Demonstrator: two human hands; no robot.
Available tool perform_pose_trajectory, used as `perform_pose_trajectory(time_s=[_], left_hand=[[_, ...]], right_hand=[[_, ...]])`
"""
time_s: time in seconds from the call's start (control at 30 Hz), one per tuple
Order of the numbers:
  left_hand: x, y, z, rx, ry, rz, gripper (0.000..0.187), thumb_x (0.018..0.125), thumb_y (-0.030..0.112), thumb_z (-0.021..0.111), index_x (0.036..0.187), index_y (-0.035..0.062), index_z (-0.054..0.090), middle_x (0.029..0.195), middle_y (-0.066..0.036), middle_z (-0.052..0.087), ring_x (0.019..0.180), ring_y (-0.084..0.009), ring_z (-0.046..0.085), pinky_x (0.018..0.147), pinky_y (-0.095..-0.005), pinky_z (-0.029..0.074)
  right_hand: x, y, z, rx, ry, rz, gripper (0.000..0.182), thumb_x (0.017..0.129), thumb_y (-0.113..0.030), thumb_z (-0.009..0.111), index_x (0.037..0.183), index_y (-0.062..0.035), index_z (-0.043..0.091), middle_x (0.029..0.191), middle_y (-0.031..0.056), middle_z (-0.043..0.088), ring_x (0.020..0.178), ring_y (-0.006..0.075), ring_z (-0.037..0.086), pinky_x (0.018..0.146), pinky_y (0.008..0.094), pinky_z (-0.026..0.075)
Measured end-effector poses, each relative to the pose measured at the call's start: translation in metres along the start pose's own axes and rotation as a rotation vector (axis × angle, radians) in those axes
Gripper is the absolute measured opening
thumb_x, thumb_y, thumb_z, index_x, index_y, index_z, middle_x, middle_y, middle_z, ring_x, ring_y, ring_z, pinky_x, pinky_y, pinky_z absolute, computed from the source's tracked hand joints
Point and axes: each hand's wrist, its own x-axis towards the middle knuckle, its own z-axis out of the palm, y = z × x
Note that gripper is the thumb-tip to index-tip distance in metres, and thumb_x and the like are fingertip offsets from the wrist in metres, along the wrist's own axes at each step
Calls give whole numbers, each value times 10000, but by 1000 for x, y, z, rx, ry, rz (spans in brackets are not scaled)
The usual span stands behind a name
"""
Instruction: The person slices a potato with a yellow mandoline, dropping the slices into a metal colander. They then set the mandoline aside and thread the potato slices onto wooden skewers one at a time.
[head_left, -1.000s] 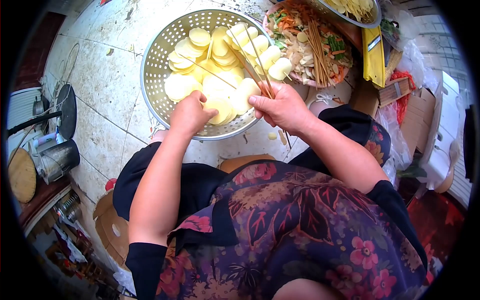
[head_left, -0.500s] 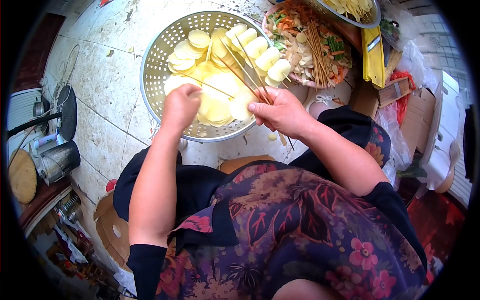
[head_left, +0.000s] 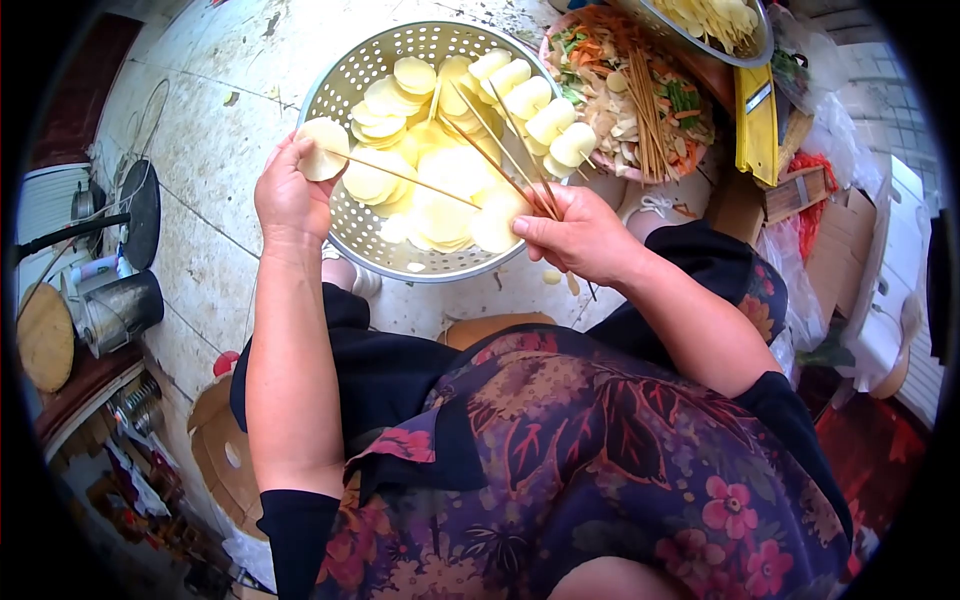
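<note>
My left hand (head_left: 291,190) pinches a thin round potato slice (head_left: 326,150) at the colander's left rim. A wooden skewer (head_left: 410,181) runs from that slice across to my right hand (head_left: 572,235), with another slice (head_left: 495,222) on it close to my right fingers. Several more skewers (head_left: 490,160) fan out from my closed right hand. Beneath both hands stands a perforated metal colander (head_left: 338,90) with a heap of pale potato slices (head_left: 440,215). Threaded potato slices (head_left: 550,120) lie along its right side.
Right of the colander, a tray of cut vegetables (head_left: 600,110) carries a bundle of skewers (head_left: 645,115). Behind it is a metal bowl of potato strips (head_left: 715,22). A yellow board (head_left: 757,125) and cardboard (head_left: 840,250) stand at right; a metal pot (head_left: 122,312) is at left.
My left hand has moved up and left from over the heap, and a slice now shows clearly in it at the skewer's tip. My right hand has shifted slightly right and down.
</note>
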Motion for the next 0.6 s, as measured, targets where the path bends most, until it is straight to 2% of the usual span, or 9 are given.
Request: perform_pose_trajectory(time_s=[0.1,0.33,0.4,0.53,0.6], left_hand=[[4,0,-5,-39,16,44,296,896,55,463,1178,-34,451,1097,-185,566,968,-303,616,850,-454,537],[0,2,-3,-42,52,62,317,902,73,471,1198,-34,439,1097,-190,562,964,-309,614,840,-448,540],[-1,1,-1,-12,69,93,324,898,93,502,1191,-37,449,1080,-176,571,949,-287,619,820,-412,548],[-7,-1,6,138,111,140,297,911,107,505,1179,-19,492,1109,-155,581,975,-260,610,838,-397,528],[-10,-3,7,223,19,137,294,912,106,505,1174,-28,495,1089,-150,592,947,-248,623,829,-393,532]], right_hand=[[-1,0,-1,-8,-8,-8,117,905,-172,594,918,-57,586,649,-23,546,534,43,466,476,204,365],[-1,1,-1,-1,-17,-23,110,906,-159,586,941,-55,596,670,-28,544,578,45,489,505,204,382],[-1,1,-1,-23,2,-25,115,906,-154,584,955,-51,603,671,-31,540,582,47,489,516,209,392],[-1,1,0,-60,37,-49,115,905,-148,583,954,-47,609,674,-33,538,588,48,486,530,213,402],[-1,1,0,-78,65,-57,111,905,-143,582,944,-44,613,665,-35,533,591,48,483,538,216,405]])
